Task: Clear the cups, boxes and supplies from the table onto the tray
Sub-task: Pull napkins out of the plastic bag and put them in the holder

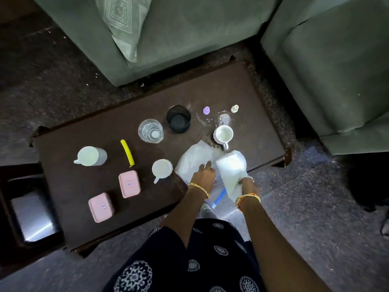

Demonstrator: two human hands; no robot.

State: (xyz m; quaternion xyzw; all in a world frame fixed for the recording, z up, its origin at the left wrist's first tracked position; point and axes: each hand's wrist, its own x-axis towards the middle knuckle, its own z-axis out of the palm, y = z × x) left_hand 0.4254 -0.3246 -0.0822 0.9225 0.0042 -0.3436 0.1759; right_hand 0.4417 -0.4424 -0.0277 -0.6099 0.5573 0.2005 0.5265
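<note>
My right hand grips a white folded packet at the table's near right edge. My left hand rests on a white sheet beside it, fingers pointing forward. A clear zip bag with a blue strip hangs below both hands. On the dark table stand a white mug, a white cup, a white jug, a clear glass and a black cup. Two pink boxes sit near the front left. A metal tray lies left of the table.
A yellow strip, a small purple bottle and a small cream bottle lie on the table. Wet streaks show near the mug. Green sofas close off the far side and the right.
</note>
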